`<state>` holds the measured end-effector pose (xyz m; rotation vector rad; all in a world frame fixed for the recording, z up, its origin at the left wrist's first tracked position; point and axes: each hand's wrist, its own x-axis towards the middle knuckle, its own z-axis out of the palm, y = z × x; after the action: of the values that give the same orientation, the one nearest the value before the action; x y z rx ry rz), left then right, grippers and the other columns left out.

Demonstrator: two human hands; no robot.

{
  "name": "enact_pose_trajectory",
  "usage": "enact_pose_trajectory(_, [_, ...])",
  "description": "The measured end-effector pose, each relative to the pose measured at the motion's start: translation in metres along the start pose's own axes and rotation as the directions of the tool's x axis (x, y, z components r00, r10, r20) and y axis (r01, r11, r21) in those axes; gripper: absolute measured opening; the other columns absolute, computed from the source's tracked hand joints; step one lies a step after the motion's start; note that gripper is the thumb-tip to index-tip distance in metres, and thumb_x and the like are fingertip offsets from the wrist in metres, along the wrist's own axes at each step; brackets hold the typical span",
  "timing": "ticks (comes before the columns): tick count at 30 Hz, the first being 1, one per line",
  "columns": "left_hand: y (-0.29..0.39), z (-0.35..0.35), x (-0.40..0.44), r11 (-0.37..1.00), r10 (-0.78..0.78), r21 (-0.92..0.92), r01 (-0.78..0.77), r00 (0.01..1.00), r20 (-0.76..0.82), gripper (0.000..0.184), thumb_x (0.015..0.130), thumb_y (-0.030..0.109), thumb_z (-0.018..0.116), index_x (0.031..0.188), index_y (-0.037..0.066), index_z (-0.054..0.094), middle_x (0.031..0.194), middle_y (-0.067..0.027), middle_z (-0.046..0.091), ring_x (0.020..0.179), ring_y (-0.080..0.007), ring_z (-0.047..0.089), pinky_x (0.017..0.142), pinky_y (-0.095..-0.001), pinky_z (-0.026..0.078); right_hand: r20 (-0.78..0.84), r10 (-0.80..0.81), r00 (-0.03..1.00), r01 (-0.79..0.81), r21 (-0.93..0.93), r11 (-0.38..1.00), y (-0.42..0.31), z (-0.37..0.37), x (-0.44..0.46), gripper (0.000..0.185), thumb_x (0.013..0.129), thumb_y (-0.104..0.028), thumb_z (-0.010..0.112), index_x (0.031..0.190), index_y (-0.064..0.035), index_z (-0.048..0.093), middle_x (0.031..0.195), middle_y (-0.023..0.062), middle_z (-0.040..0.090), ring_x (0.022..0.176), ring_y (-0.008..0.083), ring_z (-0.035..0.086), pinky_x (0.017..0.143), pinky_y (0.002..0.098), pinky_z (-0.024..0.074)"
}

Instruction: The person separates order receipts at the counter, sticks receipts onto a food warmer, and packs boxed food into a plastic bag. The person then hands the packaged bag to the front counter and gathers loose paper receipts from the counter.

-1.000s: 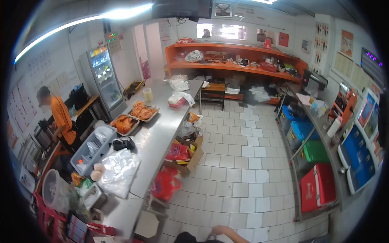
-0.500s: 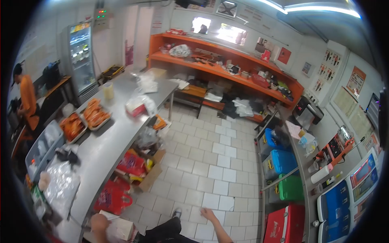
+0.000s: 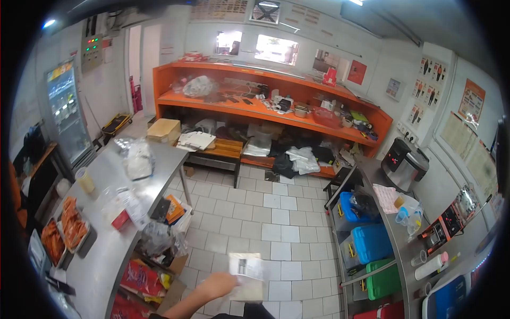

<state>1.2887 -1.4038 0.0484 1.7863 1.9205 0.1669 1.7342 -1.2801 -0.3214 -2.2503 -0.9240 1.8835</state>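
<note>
My left hand [image 3: 219, 284] is closed on a pale, flat packet [image 3: 247, 276] with a printed label, held over the tiled floor at the bottom centre. The packet is slightly blurred. My right hand does not show. Left of the hand, under the steel table [image 3: 98, 260], are red bags [image 3: 142, 277] in a cardboard box. On the table lie two trays of orange-red meat [image 3: 74, 223], a clear plastic bag with a red box [image 3: 120, 219] and a pale yellow container [image 3: 84, 180].
An orange shelf unit [image 3: 239, 108] with many items spans the back, beside a low wooden bench [image 3: 228, 149]. To the right, a steel counter [image 3: 396, 234] holds a cooker [image 3: 405, 164], above blue [image 3: 370, 243] and green bins [image 3: 383, 279]. A fridge [image 3: 69, 114] stands left.
The view has moved forward towards the orange shelves. My left hand has come up from beside the table with the packet in it. My right hand has left the view.
</note>
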Motion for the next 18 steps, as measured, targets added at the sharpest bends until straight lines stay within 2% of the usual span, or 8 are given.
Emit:
enact_pose_trajectory(5, [0.011,-0.061,0.163,0.995,0.095,-0.055,-0.087,0.983,0.156,0.032,0.086,0.027,0.040,0.090,0.002,0.060,0.088,-0.0191,0.060,0.085,-0.0350,0.057,0.074,-0.0428,0.044,0.149,-0.266,0.953,0.276,-0.055,0.960,-0.208,0.064,0.054,0.037,0.083,-0.030,0.055,0.108,-0.0036,0.054,0.091,0.0099,0.060,0.079,0.0188,0.057,0.072,0.0335,0.0470])
enact_pose_trajectory(7, [0.003,-0.089,0.209,0.986,0.164,-0.044,-0.159,0.974,0.155,0.036,0.089,0.030,0.037,0.087,0.000,0.057,0.080,-0.0212,0.059,0.076,-0.0396,0.056,0.067,-0.0460,0.044,0.198,-0.365,0.910,0.385,-0.077,0.920,-0.287,0.081,0.066,0.036,0.084,-0.030,0.054,0.108,-0.0028,0.054,0.091,0.0093,0.060,0.080,0.0182,0.057,0.073,0.0325,0.0468])
enact_pose_trajectory(10, [-0.010,-0.144,0.251,0.996,0.073,-0.069,-0.065,0.989,0.127,0.033,0.088,0.028,0.037,0.086,0.002,0.058,0.082,-0.0198,0.060,0.079,-0.0371,0.057,0.069,-0.0444,0.044,0.286,-0.503,0.815,0.540,-0.062,0.839,-0.394,0.098,0.078,0.035,0.085,-0.029,0.052,0.107,-0.0017,0.054,0.091,0.0084,0.060,0.083,0.0172,0.057,0.075,0.0310,0.0464])
enact_pose_trajectory(12, [-0.018,-0.168,0.282,0.998,-0.039,-0.054,0.043,0.997,0.073,0.025,0.087,0.022,0.040,0.087,0.008,0.060,0.084,-0.0169,0.061,0.078,-0.0325,0.059,0.067,-0.0418,0.046,0.467,-0.614,0.637,0.547,0.287,0.786,-0.467,0.113,0.085,0.035,0.085,-0.029,0.052,0.106,-0.0010,0.054,0.091,0.0077,0.060,0.084,0.0166,0.057,0.076,0.0300,0.0462])
enact_pose_trajectory(13, [-0.023,-0.175,0.300,0.996,-0.051,-0.071,0.056,0.996,0.070,0.025,0.087,0.022,0.040,0.087,0.008,0.060,0.084,-0.0169,0.061,0.078,-0.0325,0.059,0.067,-0.0418,0.046,0.580,-0.643,0.500,0.406,0.499,0.765,-0.510,0.121,0.084,0.035,0.086,-0.029,0.051,0.105,-0.0006,0.054,0.091,0.0074,0.060,0.085,0.0163,0.057,0.077,0.0295,0.0460])
enact_pose_trajectory(14, [-0.030,-0.181,0.319,0.998,-0.054,-0.039,0.056,0.998,0.038,0.026,0.086,0.023,0.041,0.085,0.007,0.061,0.082,-0.0168,0.061,0.076,-0.0317,0.060,0.066,-0.0416,0.047,0.648,-0.666,0.368,0.435,0.513,0.740,-0.561,0.139,0.061,0.034,0.086,-0.029,0.051,0.105,-0.0003,0.054,0.092,0.0071,0.060,0.086,0.0160,0.057,0.077,0.0290,0.0459])
enact_pose_trajectory(15, [-0.038,-0.187,0.339,0.998,-0.058,-0.004,0.058,0.998,0.008,0.027,0.086,0.024,0.041,0.083,0.005,0.061,0.080,-0.0167,0.061,0.074,-0.0308,0.060,0.064,-0.0414,0.047,0.572,-0.778,0.261,0.909,0.125,0.397,-0.621,0.166,0.010,0.029,0.086,-0.023,0.051,0.105,-0.0005,0.054,0.081,0.0051,0.059,0.077,0.0119,0.056,0.071,0.0246,0.0462])
enact_pose_trajectory(18, [-0.082,-0.187,0.412,0.990,-0.129,0.061,0.131,0.991,-0.037,0.031,0.086,0.025,0.043,0.077,0.002,0.062,0.074,-0.0165,0.062,0.068,-0.0309,0.061,0.061,-0.0414,0.047,0.818,-0.500,0.285,0.899,-0.048,0.435,-0.741,0.207,-0.084,0.032,0.086,-0.019,0.051,0.115,-0.0046,0.049,0.076,0.0028,0.058,0.069,0.0077,0.052,0.065,0.0242,0.0424])
